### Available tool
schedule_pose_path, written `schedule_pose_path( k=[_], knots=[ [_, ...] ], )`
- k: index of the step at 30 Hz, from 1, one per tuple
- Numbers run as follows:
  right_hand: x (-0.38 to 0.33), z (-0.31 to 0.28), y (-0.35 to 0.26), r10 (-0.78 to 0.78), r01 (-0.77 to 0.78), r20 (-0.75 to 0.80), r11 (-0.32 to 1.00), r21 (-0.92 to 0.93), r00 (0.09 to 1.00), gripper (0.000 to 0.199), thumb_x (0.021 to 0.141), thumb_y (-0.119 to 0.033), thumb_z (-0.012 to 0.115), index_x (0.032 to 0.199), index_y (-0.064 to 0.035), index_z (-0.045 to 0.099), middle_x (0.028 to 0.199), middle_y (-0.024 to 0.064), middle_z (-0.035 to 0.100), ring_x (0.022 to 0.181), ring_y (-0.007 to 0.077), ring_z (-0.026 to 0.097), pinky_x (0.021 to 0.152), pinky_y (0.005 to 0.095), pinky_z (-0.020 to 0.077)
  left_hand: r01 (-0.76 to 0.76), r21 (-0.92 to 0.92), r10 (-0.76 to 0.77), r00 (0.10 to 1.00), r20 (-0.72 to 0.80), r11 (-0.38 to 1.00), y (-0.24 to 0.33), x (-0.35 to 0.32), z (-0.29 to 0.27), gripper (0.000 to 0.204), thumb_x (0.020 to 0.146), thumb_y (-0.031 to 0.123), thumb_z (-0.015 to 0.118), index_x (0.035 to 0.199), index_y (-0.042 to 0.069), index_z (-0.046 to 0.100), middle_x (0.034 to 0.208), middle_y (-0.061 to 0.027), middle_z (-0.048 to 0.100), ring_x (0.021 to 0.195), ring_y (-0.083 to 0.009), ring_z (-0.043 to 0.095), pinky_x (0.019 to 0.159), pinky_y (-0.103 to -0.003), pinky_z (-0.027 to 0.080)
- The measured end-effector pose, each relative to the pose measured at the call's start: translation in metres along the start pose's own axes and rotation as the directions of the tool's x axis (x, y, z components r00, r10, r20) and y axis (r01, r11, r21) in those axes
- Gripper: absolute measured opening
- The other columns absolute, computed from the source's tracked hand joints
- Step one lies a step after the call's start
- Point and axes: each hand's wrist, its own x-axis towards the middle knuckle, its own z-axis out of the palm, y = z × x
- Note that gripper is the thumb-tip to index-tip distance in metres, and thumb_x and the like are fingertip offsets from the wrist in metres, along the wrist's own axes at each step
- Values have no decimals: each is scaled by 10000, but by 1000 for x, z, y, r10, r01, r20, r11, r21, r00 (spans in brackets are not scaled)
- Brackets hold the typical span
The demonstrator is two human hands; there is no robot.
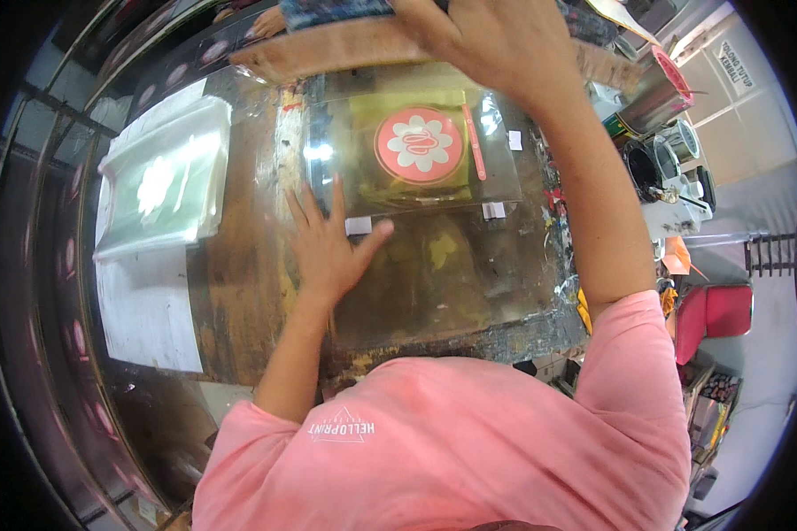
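Observation:
My left hand (328, 252) is open, fingers spread, at the near left edge of a clear plastic sheet (496, 168) on the worktable. A round pink print with a white flower (419, 146) and a slim pink strip (474, 142) show on the sheet. Small white tabs (358, 226) sit along its near edge. At the far side, my right hand (514, 44) reaches over a long wooden frame (336, 49) raised above the table and grips it. Its fingertips pass out of view at the top, and the frame is slightly blurred.
On the left, a stack of clear plastic sheets (164, 181) with white prints lies over white paper (150, 310). Cans (677, 142) and a dark pot (642, 168) stand at the right. Beyond them is a red chair (717, 314). Metal rack bars (35, 265) run along the left.

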Motion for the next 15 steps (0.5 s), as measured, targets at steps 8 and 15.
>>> schedule_pose_path(
  k=[8,15],
  knots=[
    [65,1,29,-254,250,32,910,-330,967,476,977,-411,564,805,23,653,816,239,704,840,438,702,735,546,547,-78,-189,44,983,-177,979,-15,50,19,705,954,480,753,1459,9,612,1491,-208,616,1495,-362,476,1281,-654,-24],
    [55,-6,19,97,-96,13,993,-73,995,548,970,-498,548,824,-1,728,806,242,711,821,442,694,777,527,532,101,-40,-108,920,-376,994,-100,91,-80,440,982,322,730,1367,109,716,1415,-224,670,1393,-377,585,1292,-625,78]
  ],
)
